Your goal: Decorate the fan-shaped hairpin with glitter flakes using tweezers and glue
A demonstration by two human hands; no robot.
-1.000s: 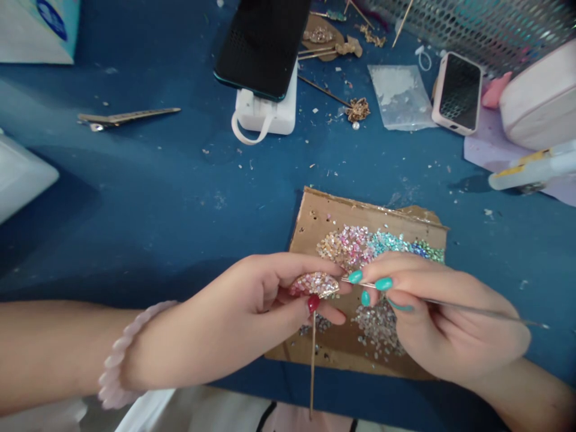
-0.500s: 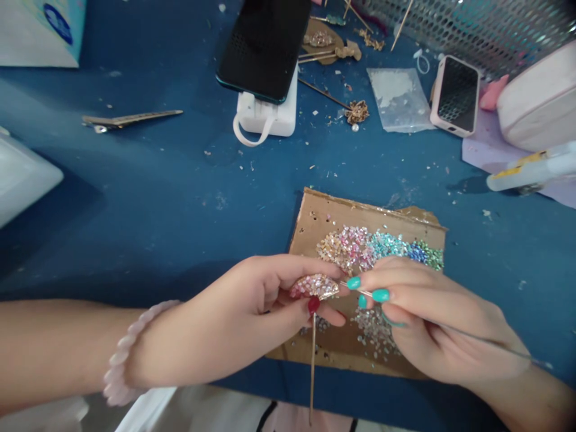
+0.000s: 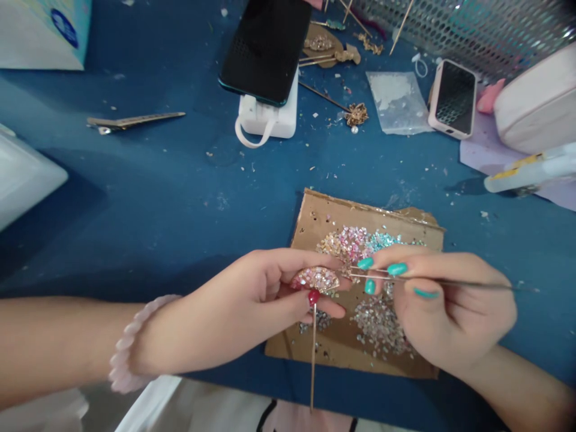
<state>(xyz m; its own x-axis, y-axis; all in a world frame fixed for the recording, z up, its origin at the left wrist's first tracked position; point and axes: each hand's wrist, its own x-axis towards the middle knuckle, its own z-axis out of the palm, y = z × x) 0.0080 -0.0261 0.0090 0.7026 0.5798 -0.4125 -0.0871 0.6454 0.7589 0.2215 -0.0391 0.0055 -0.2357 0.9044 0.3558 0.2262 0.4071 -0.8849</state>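
Note:
Between the thumb and fingers of my left hand (image 3: 270, 306) is a fan-shaped hairpin (image 3: 317, 279), its head covered in pink and clear rhinestones. Its thin metal stem (image 3: 313, 360) points down toward the table's front edge. My right hand (image 3: 443, 306) pinches a pair of tweezers (image 3: 405, 279), tips just right of the fan and apart from it. Whether the tips hold a stone is too small to tell. Below both hands lies a cardboard sheet (image 3: 294, 345) with heaps of loose rhinestones: pink (image 3: 353, 240), turquoise (image 3: 382, 240) and clear (image 3: 380, 324).
A black phone (image 3: 270, 51) rests on a white charger block (image 3: 288, 120). Farther left lies a metal hair clip (image 3: 135, 121). A plastic bag (image 3: 399, 103), a pink-cased phone (image 3: 453, 99) and a metal mesh basket (image 3: 495, 36) are at the back right, near several metal hair ornaments (image 3: 357, 114).
My right hand has drawn the tweezers slightly right, away from the fan, and turned so their shaft lies nearly level. My left hand keeps the hairpin almost in place.

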